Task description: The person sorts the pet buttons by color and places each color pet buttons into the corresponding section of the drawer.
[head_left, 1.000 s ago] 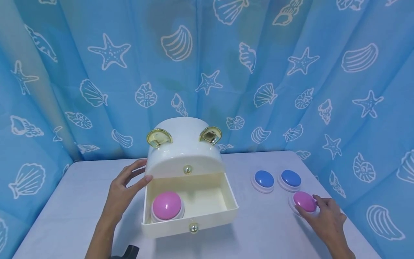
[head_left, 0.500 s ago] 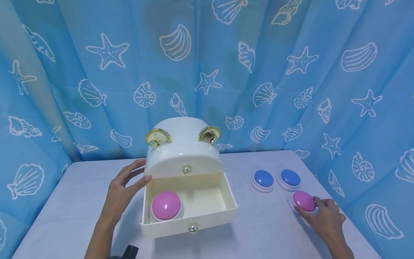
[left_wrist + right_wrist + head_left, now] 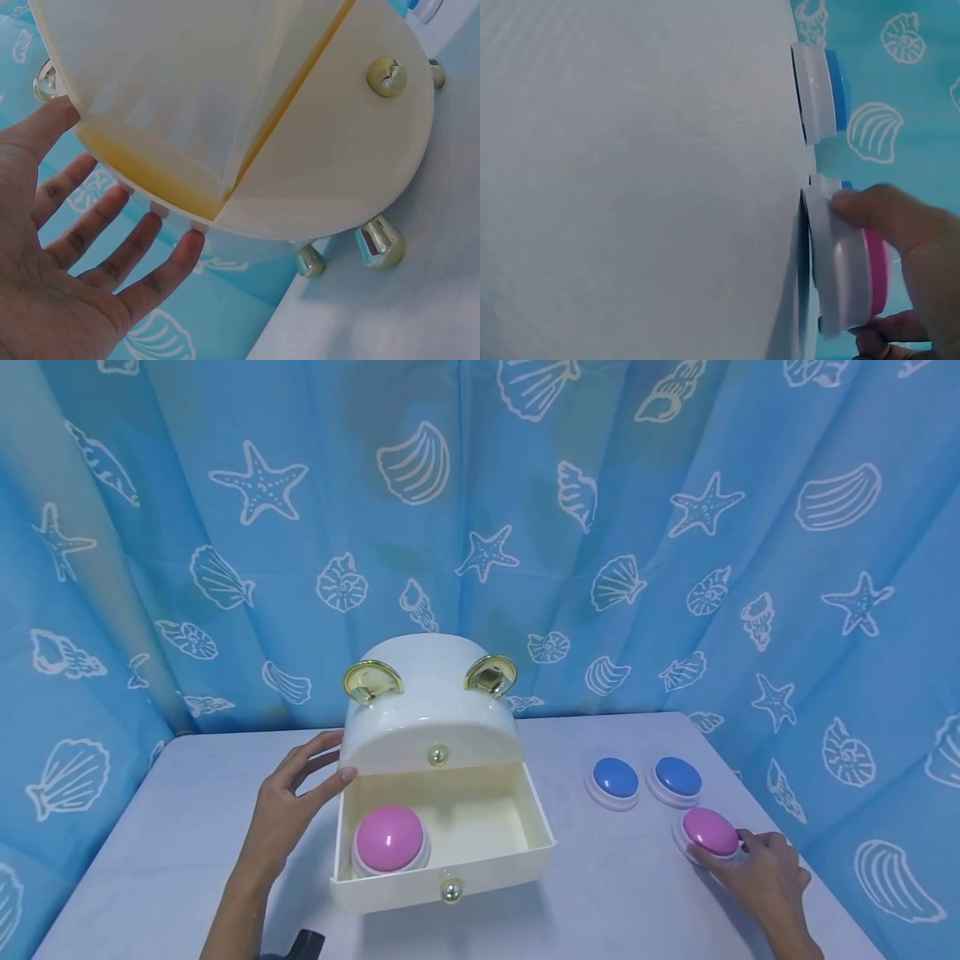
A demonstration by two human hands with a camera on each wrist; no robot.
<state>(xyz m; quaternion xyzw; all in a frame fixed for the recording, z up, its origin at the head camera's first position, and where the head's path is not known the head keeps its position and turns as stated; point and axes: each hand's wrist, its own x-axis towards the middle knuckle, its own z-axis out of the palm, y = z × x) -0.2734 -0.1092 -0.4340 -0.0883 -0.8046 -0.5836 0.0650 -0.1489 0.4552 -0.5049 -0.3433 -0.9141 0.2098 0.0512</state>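
Observation:
A white box (image 3: 431, 718) with gold bear ears stands on the table, its lower drawer (image 3: 480, 827) pulled out. Inside the drawer, at the left, sits a pink dome push button (image 3: 388, 837) on a white base. My left hand (image 3: 288, 806) touches the box's left side with spread, fairly straight fingers, the thumb at the front edge. On the right, my right hand (image 3: 765, 872) pinches another pink push button (image 3: 710, 832) by its white base, thumb on one side and fingers on the other. In the right wrist view that base (image 3: 838, 262) looks slightly tilted off the table.
Two blue push buttons, one nearer the box (image 3: 616, 777) and one farther right (image 3: 678, 775), rest behind the held one. A blue shell-patterned curtain (image 3: 480, 527) hangs behind the white table (image 3: 195, 827). Gold feet (image 3: 381, 244) hold up the box.
My right fingers have shifted slightly lower along the pink push button's side. The head view has moved a little; the box and left hand stay in place.

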